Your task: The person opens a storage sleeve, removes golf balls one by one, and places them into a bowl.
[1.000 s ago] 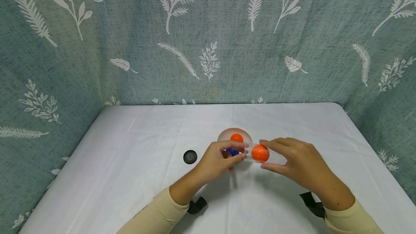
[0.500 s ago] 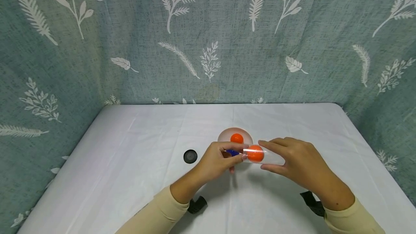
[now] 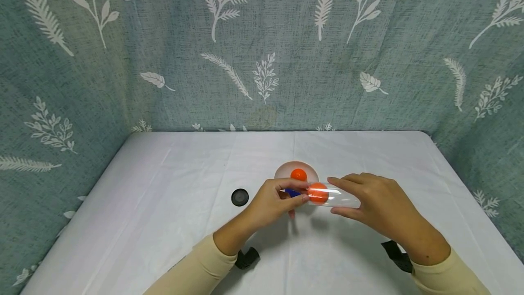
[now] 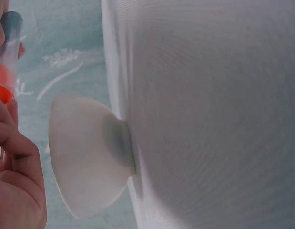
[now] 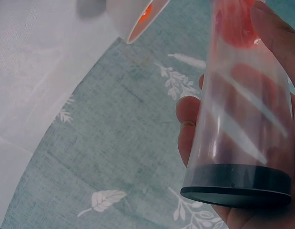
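Note:
A clear plastic tube (image 3: pixel 344 195) lies sideways in the air between both hands, with an orange ball (image 3: pixel 318 193) inside its left end. My right hand (image 3: pixel 374 204) grips the other end, where a black cap (image 5: pixel 238 183) closes the tube in the right wrist view. With thumb and forefinger my left hand (image 3: pixel 266 206) pinches the tube's left end, and the fingers partly hide that end. Just behind the left hand stands a pale bowl (image 3: pixel 282 170) holding another orange ball (image 3: pixel 299 175) and something blue (image 3: pixel 292 192), partly covered by the fingers.
A round black cap (image 3: pixel 239 197) lies on the white-covered table (image 3: pixel 184 185), left of the bowl. Black straps (image 3: pixel 247 258) show by both wrists. A green leaf-patterned curtain (image 3: pixel 172 35) surrounds the table's back and sides.
The orange ball has slid left along the tube, from nearer the right hand to the end at the left fingers. Both hands have stayed almost in place.

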The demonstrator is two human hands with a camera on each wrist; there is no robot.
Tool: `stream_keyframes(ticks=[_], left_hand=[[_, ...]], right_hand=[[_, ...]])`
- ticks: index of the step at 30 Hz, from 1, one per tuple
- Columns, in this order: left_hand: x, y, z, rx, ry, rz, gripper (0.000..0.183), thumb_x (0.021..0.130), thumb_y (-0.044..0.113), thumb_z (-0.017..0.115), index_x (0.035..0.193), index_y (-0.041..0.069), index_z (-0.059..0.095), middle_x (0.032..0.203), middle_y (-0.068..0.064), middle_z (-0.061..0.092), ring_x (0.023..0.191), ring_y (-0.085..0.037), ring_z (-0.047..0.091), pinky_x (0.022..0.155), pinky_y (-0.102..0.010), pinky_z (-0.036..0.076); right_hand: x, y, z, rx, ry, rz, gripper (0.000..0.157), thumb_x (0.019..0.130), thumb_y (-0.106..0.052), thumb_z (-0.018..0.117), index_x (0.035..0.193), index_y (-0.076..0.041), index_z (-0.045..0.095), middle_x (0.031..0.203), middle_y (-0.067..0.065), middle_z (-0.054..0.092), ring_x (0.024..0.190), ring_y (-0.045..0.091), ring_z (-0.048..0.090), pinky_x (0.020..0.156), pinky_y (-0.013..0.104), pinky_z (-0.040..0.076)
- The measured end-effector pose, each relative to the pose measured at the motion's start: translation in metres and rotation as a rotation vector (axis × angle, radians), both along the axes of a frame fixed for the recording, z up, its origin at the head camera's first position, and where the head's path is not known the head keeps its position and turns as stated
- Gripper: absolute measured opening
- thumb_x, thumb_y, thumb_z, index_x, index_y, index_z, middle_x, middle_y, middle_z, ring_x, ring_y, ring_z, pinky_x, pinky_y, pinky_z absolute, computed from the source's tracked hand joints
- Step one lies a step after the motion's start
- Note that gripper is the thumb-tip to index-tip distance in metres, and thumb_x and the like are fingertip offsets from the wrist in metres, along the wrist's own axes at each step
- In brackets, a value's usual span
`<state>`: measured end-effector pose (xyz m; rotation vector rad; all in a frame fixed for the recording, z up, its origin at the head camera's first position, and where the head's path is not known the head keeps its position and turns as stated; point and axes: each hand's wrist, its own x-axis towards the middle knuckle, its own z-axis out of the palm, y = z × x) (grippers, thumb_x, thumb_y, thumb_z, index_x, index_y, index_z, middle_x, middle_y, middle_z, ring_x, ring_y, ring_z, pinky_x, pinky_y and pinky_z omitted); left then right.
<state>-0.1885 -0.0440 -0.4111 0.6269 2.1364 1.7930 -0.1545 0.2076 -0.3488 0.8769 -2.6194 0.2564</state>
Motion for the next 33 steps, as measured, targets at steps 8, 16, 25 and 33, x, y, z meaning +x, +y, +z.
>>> stream_keyframes(ticks=[8,16,25,33], left_hand=[[-0.0007,-0.0017,-0.0003,0.002,-0.08,-0.021,0.032,0.094,0.023,0.071,0.126,0.018,0.068,0.106,-0.01,0.072,0.057,-0.014,0.064,0.051,-0.025,0.045],[-0.0004,-0.0015,0.0013,0.034,-0.128,-0.058,0.033,0.094,0.02,0.071,0.126,0.016,0.066,0.103,-0.007,0.07,0.058,-0.014,0.065,0.05,-0.023,0.044],[-0.0001,0.0,-0.0001,0.033,-0.202,-0.034,0.037,0.091,0.019,0.074,0.125,0.009,0.065,0.108,-0.008,0.071,0.061,-0.013,0.065,0.053,-0.024,0.046],[0.0001,-0.0034,0.0,0.047,-0.205,-0.039,0.036,0.091,0.02,0.074,0.125,0.01,0.064,0.111,-0.006,0.07,0.063,-0.013,0.066,0.051,-0.025,0.05]], right_hand=[[0.0013,0.002,0.0004,-0.005,0.027,-0.001,0.062,0.065,-0.043,0.092,0.12,-0.021,0.074,0.098,0.002,0.076,0.084,0.02,0.073,0.065,0.038,0.06],[0.0031,0.0028,0.0017,-0.008,0.03,-0.006,0.063,0.065,-0.044,0.091,0.121,-0.022,0.074,0.098,0.003,0.076,0.084,0.021,0.073,0.066,0.038,0.06],[0.0044,0.0027,-0.0003,-0.033,0.053,0.02,0.062,0.064,-0.043,0.091,0.119,-0.021,0.074,0.097,0.003,0.076,0.082,0.02,0.072,0.064,0.037,0.059],[0.0046,0.0021,-0.0015,-0.042,0.074,0.032,0.061,0.064,-0.043,0.092,0.119,-0.022,0.074,0.096,0.001,0.076,0.08,0.018,0.072,0.062,0.035,0.058]])
